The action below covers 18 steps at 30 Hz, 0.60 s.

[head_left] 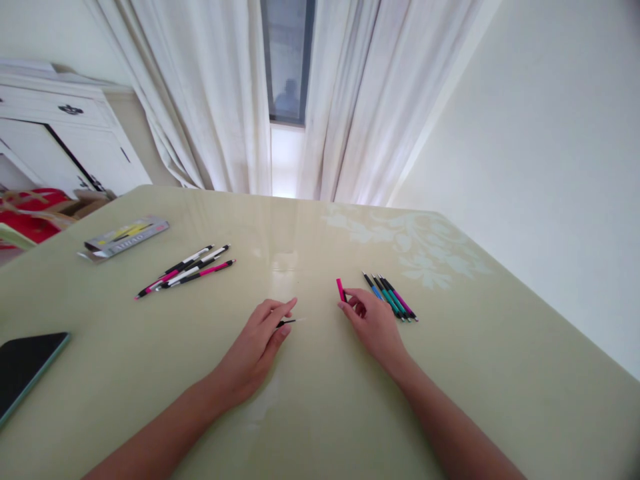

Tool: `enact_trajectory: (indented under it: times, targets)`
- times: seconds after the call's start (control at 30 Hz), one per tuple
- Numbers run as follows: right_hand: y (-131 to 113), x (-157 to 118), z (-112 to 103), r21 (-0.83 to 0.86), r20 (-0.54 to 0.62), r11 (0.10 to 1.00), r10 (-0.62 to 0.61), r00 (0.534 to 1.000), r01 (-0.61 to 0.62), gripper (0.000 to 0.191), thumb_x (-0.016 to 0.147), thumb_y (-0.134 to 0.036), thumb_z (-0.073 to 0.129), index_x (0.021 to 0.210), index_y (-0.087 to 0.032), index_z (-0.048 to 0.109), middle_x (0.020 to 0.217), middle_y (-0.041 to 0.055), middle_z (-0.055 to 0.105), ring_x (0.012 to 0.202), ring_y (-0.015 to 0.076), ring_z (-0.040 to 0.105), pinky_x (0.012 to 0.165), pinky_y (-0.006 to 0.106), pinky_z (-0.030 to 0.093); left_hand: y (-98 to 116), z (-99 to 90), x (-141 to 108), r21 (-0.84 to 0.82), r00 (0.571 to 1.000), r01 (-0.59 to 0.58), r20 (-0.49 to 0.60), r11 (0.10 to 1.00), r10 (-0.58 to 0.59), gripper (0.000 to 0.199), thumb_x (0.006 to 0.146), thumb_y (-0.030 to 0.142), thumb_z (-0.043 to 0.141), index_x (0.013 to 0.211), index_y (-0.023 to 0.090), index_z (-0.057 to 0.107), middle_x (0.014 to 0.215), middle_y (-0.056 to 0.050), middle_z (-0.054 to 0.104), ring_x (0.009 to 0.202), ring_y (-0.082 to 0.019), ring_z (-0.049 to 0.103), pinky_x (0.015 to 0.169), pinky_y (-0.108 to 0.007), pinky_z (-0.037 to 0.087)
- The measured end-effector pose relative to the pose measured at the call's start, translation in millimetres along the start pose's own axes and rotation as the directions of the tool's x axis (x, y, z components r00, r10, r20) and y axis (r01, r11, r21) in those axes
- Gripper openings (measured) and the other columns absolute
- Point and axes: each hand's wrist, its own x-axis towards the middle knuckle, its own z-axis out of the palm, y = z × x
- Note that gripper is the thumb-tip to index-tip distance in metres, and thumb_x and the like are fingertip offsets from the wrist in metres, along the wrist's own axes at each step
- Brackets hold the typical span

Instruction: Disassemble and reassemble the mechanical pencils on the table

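Note:
My left hand (263, 340) is closed over the table, pinching a slim black pen part (286, 323) whose thin pale tip points right; most of it is hidden by the fingers. Across from it, my right hand (373, 320) is closed on a pink pen barrel (341, 288) with a dark section at the fingertips. Just beyond the right hand lies a row of several pens (393, 293) with blue, teal and purple barrels and black grips. Farther left is a loose pile of pens (193, 270) in pink, white and black.
A grey and yellow pen box (127, 238) lies with its flap open at the table's (320, 413) back left. A dark tablet-like device (30, 367) is at the left edge. Behind stand a white cabinet (60, 133) and curtains (215, 100).

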Motion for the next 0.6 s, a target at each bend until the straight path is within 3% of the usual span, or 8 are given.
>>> enact_trajectory:
  times: [0.1, 0.2, 0.3, 0.43, 0.5, 0.6]
  targets:
    - [13.5, 6.1, -4.3, -0.183, 0.031, 0.982, 0.045, 0.998, -0.039, 0.016, 0.092, -0.027, 0.066, 0.103, -0.017, 0.072, 0.082, 0.0044, 0.07, 0.071, 0.0196, 0.062, 0.069, 0.032, 0.045, 2.1, 3.0, -1.1, 0.033, 0.998, -0.032, 0.062, 0.999, 0.03, 0.041, 0.108, 0.03, 0.04, 0.147, 0.026, 0.051, 0.122, -0.01, 0.062, 0.116, -0.023, 0.058, 0.103, -0.039, 0.049]
    - [12.6, 5.0, -6.6, -0.258, -0.016, 0.966, 0.025, 1.0, -0.028, 0.016, 0.093, -0.03, 0.068, 0.1, -0.016, 0.072, 0.087, 0.0069, 0.068, 0.077, 0.0219, 0.062, 0.073, 0.034, 0.046, 3.8, 3.5, -2.6, 0.059, 0.996, -0.047, 0.084, 0.997, 0.042, 0.028, 0.108, 0.03, 0.041, 0.125, 0.022, 0.061, 0.112, -0.009, 0.064, 0.105, -0.023, 0.06, 0.096, -0.038, 0.05]
    - [-5.2, -3.9, -6.9, -0.132, -0.042, 0.984, -0.125, 0.991, 0.118, 0.026, 0.097, -0.041, 0.065, 0.105, -0.017, 0.071, 0.096, 0.0093, 0.069, 0.088, 0.0229, 0.063, 0.081, 0.035, 0.048, 4.4, 2.4, -2.6, 0.08, 0.997, -0.04, 0.069, 0.996, 0.034, 0.021, 0.107, 0.031, 0.04, 0.106, 0.021, 0.059, 0.1, -0.007, 0.065, 0.093, -0.022, 0.06, 0.087, -0.037, 0.05]
    - [-35.4, -21.7, 0.5, 0.146, 0.22, 0.934, -0.352, 0.91, 0.326, 0.027, 0.102, -0.044, 0.059, 0.108, -0.021, 0.071, 0.094, 0.0062, 0.07, 0.078, 0.0171, 0.063, 0.074, 0.029, 0.05, 5.1, 1.5, -2.2, 0.065, 0.994, -0.063, 0.09, 0.996, 0.057, 0.021, 0.108, 0.032, 0.042, 0.107, 0.022, 0.06, 0.1, -0.006, 0.066, 0.094, -0.022, 0.06, 0.087, -0.036, 0.049]
    - [-42.1, -26.5, 4.3, 0.135, 0.223, 0.923, -0.383, 0.896, 0.36, 0.028, 0.104, -0.04, 0.055, 0.096, -0.02, 0.072, 0.086, 0.0057, 0.069, 0.078, 0.0172, 0.062, 0.073, 0.029, 0.048, 4.8, 1.6, -2.2, 0.057, 0.99, -0.097, 0.11, 0.994, 0.09, 0.021, 0.108, 0.032, 0.043, 0.108, 0.023, 0.061, 0.099, -0.004, 0.067, 0.094, -0.021, 0.061, 0.089, -0.036, 0.048]
    - [-39.0, -24.1, 3.1, 0.13, 0.177, 0.924, -0.378, 0.909, 0.359, 0.028, 0.106, -0.036, 0.053, 0.091, -0.02, 0.072, 0.084, 0.0058, 0.069, 0.08, 0.0178, 0.062, 0.076, 0.03, 0.047, 2.3, 2.0, -1.3, 0.061, 0.993, -0.084, 0.094, 0.995, 0.078, 0.021, 0.108, 0.033, 0.043, 0.11, 0.024, 0.062, 0.101, -0.004, 0.068, 0.097, -0.022, 0.062, 0.091, -0.037, 0.048]
